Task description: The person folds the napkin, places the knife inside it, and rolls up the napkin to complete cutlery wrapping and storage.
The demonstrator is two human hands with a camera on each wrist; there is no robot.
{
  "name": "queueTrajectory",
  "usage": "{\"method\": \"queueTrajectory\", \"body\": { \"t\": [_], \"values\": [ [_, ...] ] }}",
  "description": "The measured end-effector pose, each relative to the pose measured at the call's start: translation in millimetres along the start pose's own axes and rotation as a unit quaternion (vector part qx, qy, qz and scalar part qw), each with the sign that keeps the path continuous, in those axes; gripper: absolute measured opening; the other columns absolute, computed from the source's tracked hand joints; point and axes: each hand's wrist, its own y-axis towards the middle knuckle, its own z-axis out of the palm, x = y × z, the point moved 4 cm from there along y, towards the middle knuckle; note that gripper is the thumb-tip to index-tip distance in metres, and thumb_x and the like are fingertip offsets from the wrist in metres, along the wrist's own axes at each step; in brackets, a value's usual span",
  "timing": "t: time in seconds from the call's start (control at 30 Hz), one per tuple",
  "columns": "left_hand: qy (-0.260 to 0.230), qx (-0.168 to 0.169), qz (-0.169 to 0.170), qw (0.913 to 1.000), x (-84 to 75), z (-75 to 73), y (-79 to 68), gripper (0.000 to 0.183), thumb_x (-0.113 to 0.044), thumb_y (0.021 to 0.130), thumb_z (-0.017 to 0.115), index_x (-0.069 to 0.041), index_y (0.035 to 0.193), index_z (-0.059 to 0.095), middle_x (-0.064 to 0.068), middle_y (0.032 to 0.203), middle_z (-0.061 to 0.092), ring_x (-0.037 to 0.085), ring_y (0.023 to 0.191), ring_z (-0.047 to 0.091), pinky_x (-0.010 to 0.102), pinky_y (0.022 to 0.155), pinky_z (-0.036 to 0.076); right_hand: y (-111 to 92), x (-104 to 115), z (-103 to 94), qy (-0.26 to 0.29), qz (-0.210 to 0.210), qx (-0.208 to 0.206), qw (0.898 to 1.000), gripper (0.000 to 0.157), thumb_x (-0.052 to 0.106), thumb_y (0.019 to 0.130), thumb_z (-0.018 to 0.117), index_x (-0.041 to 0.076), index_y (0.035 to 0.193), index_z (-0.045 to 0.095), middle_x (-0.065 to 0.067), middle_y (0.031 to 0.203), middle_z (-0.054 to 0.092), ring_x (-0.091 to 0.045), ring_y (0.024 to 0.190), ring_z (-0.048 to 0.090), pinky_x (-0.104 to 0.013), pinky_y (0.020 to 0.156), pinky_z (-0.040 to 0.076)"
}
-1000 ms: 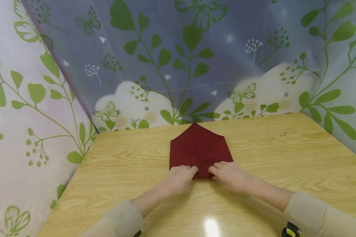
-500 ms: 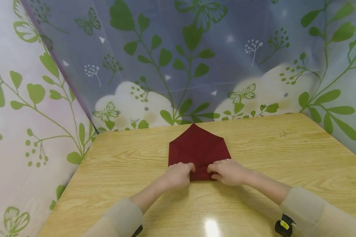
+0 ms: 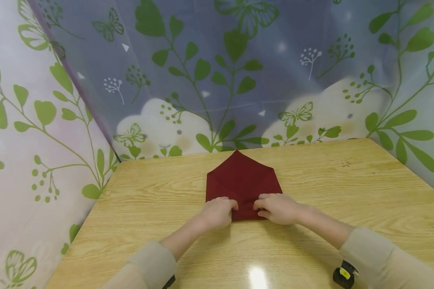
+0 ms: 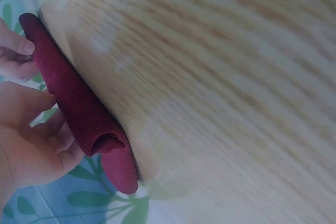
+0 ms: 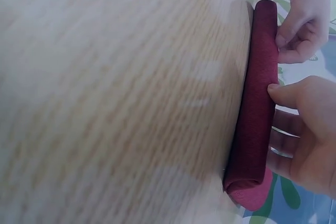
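A dark red cloth (image 3: 240, 176) lies on the table, its far end coming to a point. Along the near edge it is rolled into a thick tube, whose open spiral end shows in the left wrist view on the cloth roll (image 4: 79, 95). My left hand (image 3: 218, 212) grips the left part of this roll with curled fingers. On the right part, my right hand (image 3: 278, 208) does the same, thumb on the near side. The right wrist view shows the thumb of the right hand (image 5: 310, 129) touching the roll (image 5: 257, 93). The fingertips behind the roll are partly hidden.
The wood-grain table (image 3: 148, 192) meets a patterned backdrop (image 3: 188, 80) at its far edge, with the cloth's point close to it. Another patterned sheet (image 3: 39, 120) hangs along the left side. A black wrist device (image 3: 344, 275) sits at the right sleeve.
Both hands have moved slightly away from the body, and their fingers are more curled on the rolled edge. The cloth's right side has shifted a little to the left.
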Motion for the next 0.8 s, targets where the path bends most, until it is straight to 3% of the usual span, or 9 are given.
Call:
{"method": "queueTrajectory", "body": {
  "t": [0.2, 0.33, 0.4, 0.5, 0.6, 0.8],
  "values": [
    [0.091, -0.045, 0.038, 0.9941, -4.8, -1.2, -1.4, 0.021, -0.002, 0.079, 0.060, -0.013, 0.090, 0.073, 0.001, 0.079, 0.058, 0.019, 0.075, 0.053, 0.025, 0.057, 0.043, 0.1, 0.4, 5.3, -0.020, -0.005, -0.014, 1.000, 0.011, 0.011, 0.085, 0.065, 0.010, 0.096, 0.068, 0.003, 0.084, 0.057, -0.015, 0.079, 0.057, -0.029, 0.068, 0.047],
    [0.158, -0.057, 0.052, 0.9844, -11.7, -0.9, -5.0, 0.007, -0.006, 0.078, 0.063, -0.010, 0.081, 0.066, 0.001, 0.073, 0.054, 0.017, 0.070, 0.052, 0.026, 0.053, 0.042, 0.7, 0.4, 7.0, -0.026, -0.012, -0.018, 0.999, 0.010, 0.010, 0.086, 0.064, 0.009, 0.095, 0.067, 0.002, 0.083, 0.058, -0.015, 0.078, 0.058, -0.028, 0.069, 0.048],
    [0.212, -0.067, 0.068, 0.9726, -16.2, 0.5, -8.8, 0.003, -0.009, 0.078, 0.064, -0.011, 0.077, 0.062, 0.000, 0.071, 0.052, 0.016, 0.067, 0.051, 0.025, 0.050, 0.041, 1.0, -0.5, 7.1, -0.020, -0.012, -0.017, 1.000, 0.010, 0.010, 0.086, 0.064, 0.009, 0.095, 0.066, 0.002, 0.083, 0.058, -0.015, 0.079, 0.059, -0.029, 0.069, 0.048],
    [0.293, -0.095, 0.107, 0.9454, -22.8, 4.1, -14.9, 0.011, -0.013, 0.079, 0.064, -0.013, 0.070, 0.057, -0.001, 0.066, 0.048, 0.014, 0.061, 0.046, 0.022, 0.046, 0.035, 1.6, -3.8, 6.6, 0.001, -0.005, -0.017, 1.000, 0.008, 0.009, 0.086, 0.064, 0.010, 0.094, 0.065, 0.003, 0.084, 0.058, -0.015, 0.078, 0.059, -0.030, 0.069, 0.048],
    [0.336, -0.121, 0.123, 0.9257, -25.2, 7.8, -16.7, 0.014, -0.014, 0.080, 0.065, -0.014, 0.068, 0.056, -0.001, 0.064, 0.046, 0.012, 0.058, 0.044, 0.021, 0.045, 0.032, 2.9, -7.1, 5.4, 0.015, 0.003, -0.021, 1.000, 0.008, 0.008, 0.086, 0.063, 0.012, 0.093, 0.062, 0.003, 0.085, 0.058, -0.014, 0.078, 0.058, -0.030, 0.068, 0.047],
    [0.340, -0.107, 0.118, 0.9269, -23.0, 12.3, -13.3, 0.014, -0.015, 0.082, 0.063, -0.014, 0.069, 0.058, 0.000, 0.065, 0.046, 0.013, 0.059, 0.044, 0.022, 0.046, 0.035, 4.4, -5.1, 7.3, -0.024, -0.002, -0.044, 0.999, 0.010, 0.011, 0.086, 0.064, 0.014, 0.092, 0.056, 0.005, 0.083, 0.054, -0.013, 0.075, 0.055, -0.026, 0.063, 0.046]
  ]
}}
